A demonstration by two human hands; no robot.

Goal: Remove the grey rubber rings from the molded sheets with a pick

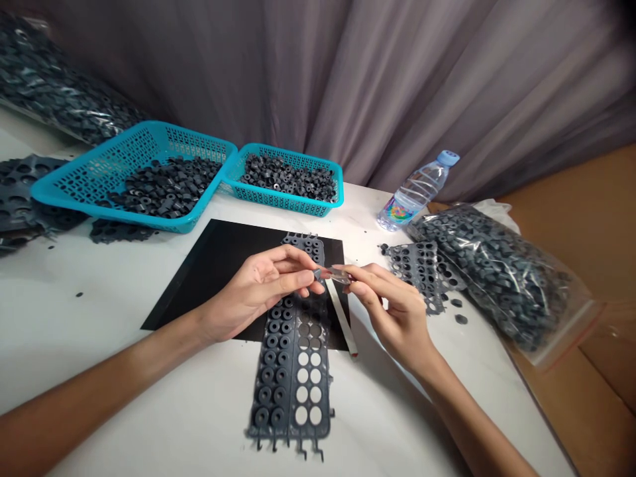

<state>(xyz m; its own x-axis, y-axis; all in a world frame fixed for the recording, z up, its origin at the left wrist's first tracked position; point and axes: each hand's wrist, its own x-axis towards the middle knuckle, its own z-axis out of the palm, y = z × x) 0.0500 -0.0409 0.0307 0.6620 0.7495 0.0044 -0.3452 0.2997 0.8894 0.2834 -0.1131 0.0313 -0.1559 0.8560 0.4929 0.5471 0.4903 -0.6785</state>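
My left hand is closed, pinching a small grey rubber piece between thumb and fingertips. Facing it, my right hand is closed on a small shiny metal tool, whose tip meets or nearly meets the piece; its exact kind is too small to tell. Below both hands lies a dark rubber moulding sheet. Ring-shaped pieces fill its left columns, while the right columns show round holes. A black mat lies partly under the sheet, and a thin white strip rests beside it.
Two blue baskets hold many small dark rings. A water bottle stands at the back right, near a bulging clear bag of pieces. Another holed sheet and loose discs lie by the bag. A second full bag sits back left.
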